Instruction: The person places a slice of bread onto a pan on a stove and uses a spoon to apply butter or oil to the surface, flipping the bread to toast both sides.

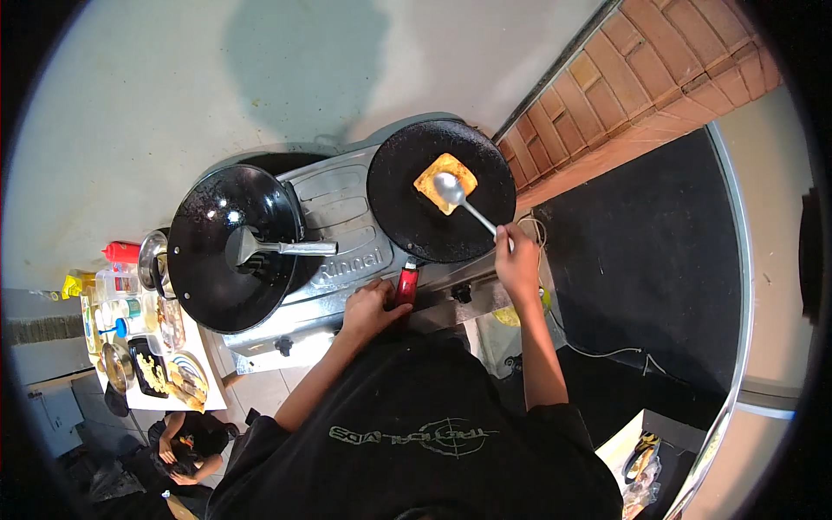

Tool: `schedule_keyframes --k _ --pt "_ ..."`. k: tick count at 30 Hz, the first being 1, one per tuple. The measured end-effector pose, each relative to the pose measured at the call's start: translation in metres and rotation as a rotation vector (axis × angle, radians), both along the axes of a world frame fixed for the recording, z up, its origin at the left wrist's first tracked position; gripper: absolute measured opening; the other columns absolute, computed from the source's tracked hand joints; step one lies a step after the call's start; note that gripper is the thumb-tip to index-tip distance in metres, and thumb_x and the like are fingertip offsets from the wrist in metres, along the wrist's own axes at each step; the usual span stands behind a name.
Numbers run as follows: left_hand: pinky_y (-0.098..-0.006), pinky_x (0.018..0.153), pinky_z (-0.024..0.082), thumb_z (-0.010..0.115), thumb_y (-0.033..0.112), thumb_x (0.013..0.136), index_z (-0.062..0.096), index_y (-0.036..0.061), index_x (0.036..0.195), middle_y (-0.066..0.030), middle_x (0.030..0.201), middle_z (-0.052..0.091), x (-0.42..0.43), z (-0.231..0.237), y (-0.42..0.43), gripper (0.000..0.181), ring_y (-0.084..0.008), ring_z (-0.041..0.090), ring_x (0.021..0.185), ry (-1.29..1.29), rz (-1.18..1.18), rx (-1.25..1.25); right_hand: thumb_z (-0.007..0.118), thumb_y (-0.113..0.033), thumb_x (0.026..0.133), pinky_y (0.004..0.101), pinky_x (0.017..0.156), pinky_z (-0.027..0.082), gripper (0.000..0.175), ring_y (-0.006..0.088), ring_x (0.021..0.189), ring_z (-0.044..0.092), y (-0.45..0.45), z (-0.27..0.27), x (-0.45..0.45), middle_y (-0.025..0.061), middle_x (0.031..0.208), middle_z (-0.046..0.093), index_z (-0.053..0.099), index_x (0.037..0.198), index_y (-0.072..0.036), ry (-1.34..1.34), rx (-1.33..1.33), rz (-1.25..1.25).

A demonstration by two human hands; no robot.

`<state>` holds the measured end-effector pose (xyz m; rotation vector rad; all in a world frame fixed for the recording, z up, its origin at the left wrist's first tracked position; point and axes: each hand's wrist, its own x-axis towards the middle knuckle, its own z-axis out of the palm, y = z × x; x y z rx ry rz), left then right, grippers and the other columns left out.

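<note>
A browned slice of bread (432,179) lies on a round black griddle pan (422,227) over the right side of a steel gas stove (338,188). My right hand (518,263) grips the handle of a metal spoon (448,187), whose bowl is over the slice. Beside the red-sleeved pan handle (407,286) is my left hand (372,309), its thumb reaching to the handle; how firmly it holds cannot be seen. On the stove's left side stands a black wok (208,273), with a metal turner (289,247) resting across it.
Left of the stove, a white table (205,364) bears plastic containers, bowls, a plate of food and a red bottle (121,252). A person (188,448) is low beside that table. A brick wall edge (585,97) borders the griddle's right; cables (611,353) run below it.
</note>
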<state>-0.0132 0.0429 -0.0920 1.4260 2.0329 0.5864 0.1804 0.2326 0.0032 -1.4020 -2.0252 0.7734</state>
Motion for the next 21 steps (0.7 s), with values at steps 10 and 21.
schedule_keyframes --k 10,21 --pt "-0.0421 0.071 0.053 0.079 0.048 0.073 0.063 0.0074 0.088 -0.0092 0.087 0.064 0.000 0.004 0.000 0.046 -0.0290 0.066 0.082 0.008 -0.005 0.007 0.057 -0.017 0.094 0.0499 0.064 0.051 0.016 0.0440 0.073 0.064 0.031 -0.013 -0.005 0.0247 0.074 0.063 0.063 0.107 -0.010 -0.211 0.191 0.223" --pt "-0.0382 0.065 0.049 0.079 0.041 0.076 0.062 0.0069 0.090 -0.0084 0.082 0.061 -0.004 0.003 -0.001 0.041 -0.0254 0.063 0.074 -0.067 -0.014 0.012 0.056 -0.021 0.095 0.0479 0.062 0.053 0.020 0.0391 0.075 0.067 0.044 -0.025 -0.007 0.0194 0.080 0.067 0.063 0.112 -0.015 -0.333 0.320 0.316"
